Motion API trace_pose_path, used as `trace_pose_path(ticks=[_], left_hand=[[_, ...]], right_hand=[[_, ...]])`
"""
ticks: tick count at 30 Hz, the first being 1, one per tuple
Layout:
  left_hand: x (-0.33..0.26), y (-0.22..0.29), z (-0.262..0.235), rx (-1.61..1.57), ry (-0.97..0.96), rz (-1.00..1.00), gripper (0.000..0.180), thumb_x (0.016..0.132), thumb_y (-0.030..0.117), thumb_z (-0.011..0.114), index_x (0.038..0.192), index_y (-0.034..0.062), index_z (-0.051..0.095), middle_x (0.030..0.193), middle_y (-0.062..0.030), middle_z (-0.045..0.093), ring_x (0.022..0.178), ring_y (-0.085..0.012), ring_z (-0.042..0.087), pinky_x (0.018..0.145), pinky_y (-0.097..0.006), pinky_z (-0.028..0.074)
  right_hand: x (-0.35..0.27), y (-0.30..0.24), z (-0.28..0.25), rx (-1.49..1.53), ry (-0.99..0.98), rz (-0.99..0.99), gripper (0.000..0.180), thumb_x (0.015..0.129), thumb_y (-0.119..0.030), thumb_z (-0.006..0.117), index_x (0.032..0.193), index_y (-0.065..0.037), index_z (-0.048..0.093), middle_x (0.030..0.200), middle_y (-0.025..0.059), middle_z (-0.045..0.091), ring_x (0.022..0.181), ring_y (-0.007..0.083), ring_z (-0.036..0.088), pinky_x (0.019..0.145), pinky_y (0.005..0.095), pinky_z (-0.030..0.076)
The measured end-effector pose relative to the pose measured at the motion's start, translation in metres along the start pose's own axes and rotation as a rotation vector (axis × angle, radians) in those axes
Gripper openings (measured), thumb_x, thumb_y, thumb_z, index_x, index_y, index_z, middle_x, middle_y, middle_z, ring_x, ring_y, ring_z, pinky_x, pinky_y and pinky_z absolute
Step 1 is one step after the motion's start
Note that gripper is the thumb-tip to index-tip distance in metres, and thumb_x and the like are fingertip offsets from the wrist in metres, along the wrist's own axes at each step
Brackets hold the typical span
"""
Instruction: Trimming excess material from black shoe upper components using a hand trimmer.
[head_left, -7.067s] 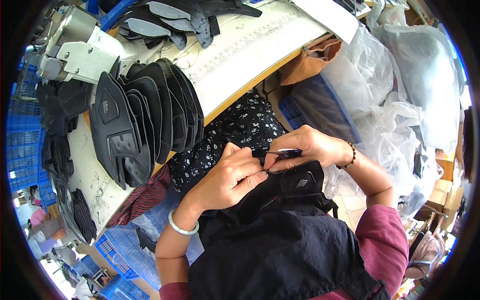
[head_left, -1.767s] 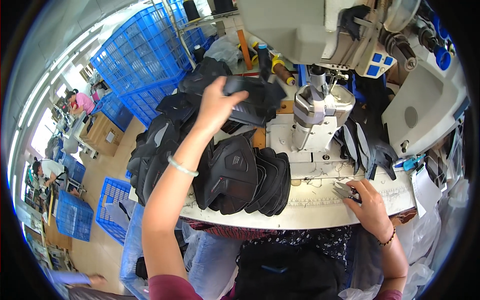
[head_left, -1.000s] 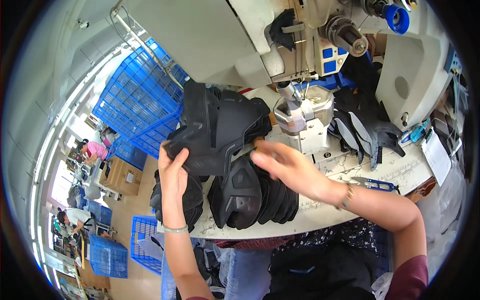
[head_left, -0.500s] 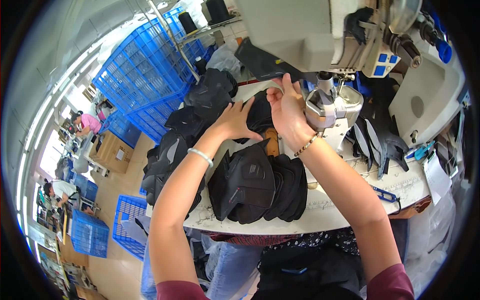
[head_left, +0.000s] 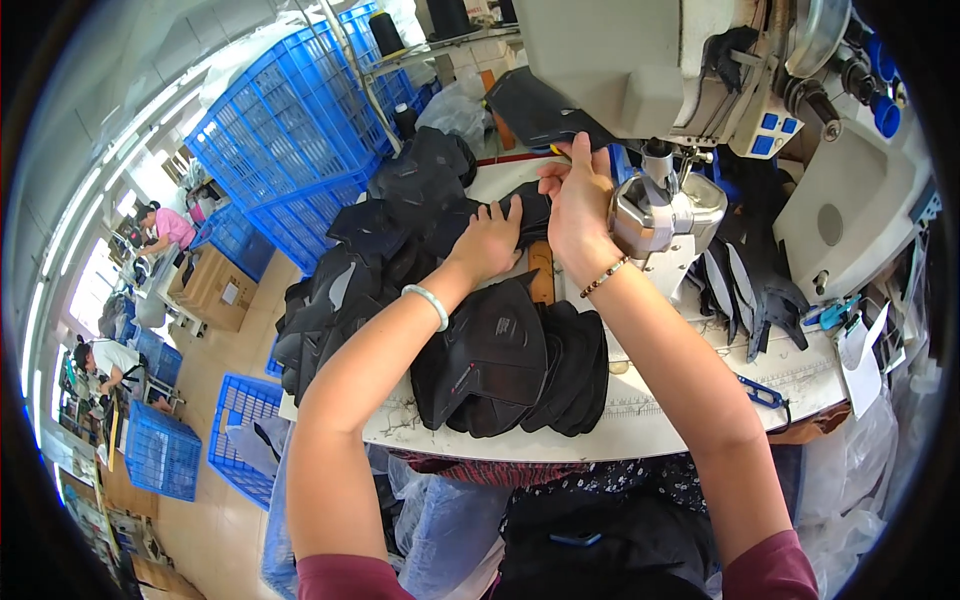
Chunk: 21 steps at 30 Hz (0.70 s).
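My right hand [head_left: 582, 200], palm turned up and fingers curled, grips the lower edge of a black fabric panel [head_left: 545, 108]. The panel is raised at a tilt beside the sewing machine head [head_left: 610, 70]. To its left, my left hand [head_left: 487, 240] lies with its fingers stretched over black pieces [head_left: 520, 215] behind the front stack. Nearer me sits that stack of black cut panels [head_left: 490, 355], fanned out to the right. Right of my right hand stands the machine's metal post and bobbin housing [head_left: 645, 215].
A heap of black pieces [head_left: 330, 320] covers the table's left side. Blue crates [head_left: 285, 130] rise behind it. Dark strips [head_left: 745, 290] and blue thread snips [head_left: 762, 392] lie at right. Thread cones [head_left: 386, 35] stand at the back. Two people work at far left.
My left hand has drawn its spread fingers closer together and shifted slightly right over the black pieces. The raised panel has tilted a little in my right hand. The view has shifted slightly.
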<state>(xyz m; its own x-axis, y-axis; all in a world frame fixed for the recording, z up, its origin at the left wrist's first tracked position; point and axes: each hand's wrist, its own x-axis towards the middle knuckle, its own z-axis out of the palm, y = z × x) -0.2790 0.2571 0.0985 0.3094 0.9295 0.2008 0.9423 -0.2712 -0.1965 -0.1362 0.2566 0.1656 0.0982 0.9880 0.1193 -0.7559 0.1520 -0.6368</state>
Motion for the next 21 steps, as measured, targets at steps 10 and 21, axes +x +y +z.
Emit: trace_pose_path(ticks=[10, 21], left_hand=[[0.000, -0.027, -0.062, -0.649, 0.701, -0.575, 0.049, 0.076, 0.014, 0.061, 0.115, -0.0121, 0.045, 0.101, -0.0327, 0.060, 0.094, -0.0444, 0.060, 0.085, -0.044, 0.047], [-0.068, -0.059, -0.163, -1.196, 1.432, -0.463, 0.035, 0.074, 0.008, 0.066, 0.103, -0.0096, 0.058, 0.102, -0.0112, 0.062, 0.090, -0.0188, 0.058, 0.082, -0.030, 0.044]], right_hand=[[0.025, 0.011, 0.008, -0.224, 0.207, -0.342, 0.027, 0.098, -0.026, 0.040, 0.093, -0.002, 0.050, 0.066, 0.0041, 0.054, 0.059, 0.0138, 0.054, 0.059, 0.0266, 0.044], [0.002, 0.041, -0.033, -0.296, -0.187, 0.647, 0.036, 0.095, -0.007, 0.035, 0.125, 0.014, 0.033, 0.101, 0.0248, 0.060, 0.098, 0.0264, 0.062, 0.089, 0.0303, 0.050]])
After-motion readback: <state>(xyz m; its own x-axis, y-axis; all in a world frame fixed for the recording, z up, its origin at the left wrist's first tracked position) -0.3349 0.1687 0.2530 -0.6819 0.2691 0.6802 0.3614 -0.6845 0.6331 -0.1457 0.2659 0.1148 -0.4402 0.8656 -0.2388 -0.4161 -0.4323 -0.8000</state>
